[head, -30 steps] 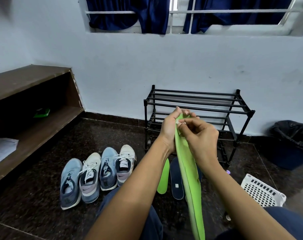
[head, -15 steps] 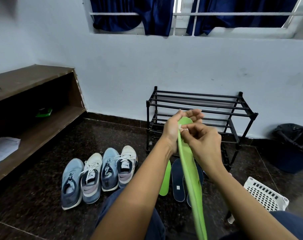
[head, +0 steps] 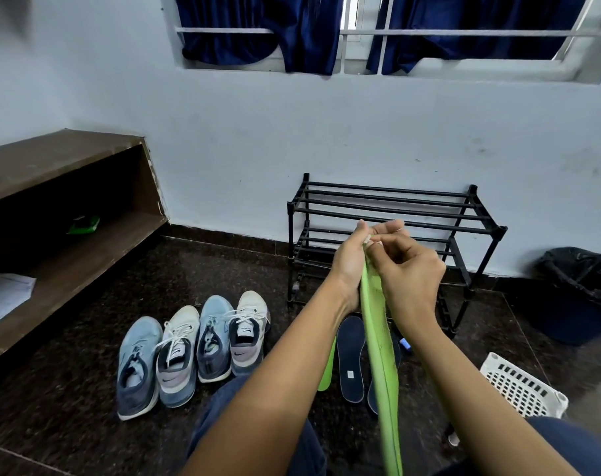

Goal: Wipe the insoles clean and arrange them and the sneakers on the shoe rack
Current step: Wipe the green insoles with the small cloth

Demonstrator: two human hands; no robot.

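I hold a long green insole (head: 381, 355) edge-on in front of me. My left hand (head: 352, 266) grips its upper end from the left. My right hand (head: 410, 273) pinches a small white wipe (head: 367, 239) against the insole's tip. On the floor below lie a second green insole (head: 326, 374) and a dark navy insole (head: 351, 355); another dark insole (head: 373, 400) is mostly hidden behind the one I hold. Several sneakers stand in a row at the left, from a blue one (head: 137, 365) to a white one (head: 250, 333). The black shoe rack (head: 395, 207) stands bare against the wall.
A white slotted basket (head: 522, 386) sits on the floor at the right. Behind it is a blue bin with a black bag (head: 580, 297). A brown wooden shelf unit (head: 69, 235) runs along the left wall. A small blue object (head: 405, 345) lies near the rack's foot.
My right fingertips have slid up to the insole's tip, which now hides between my fingers. Both hands shifted slightly right with the insole.
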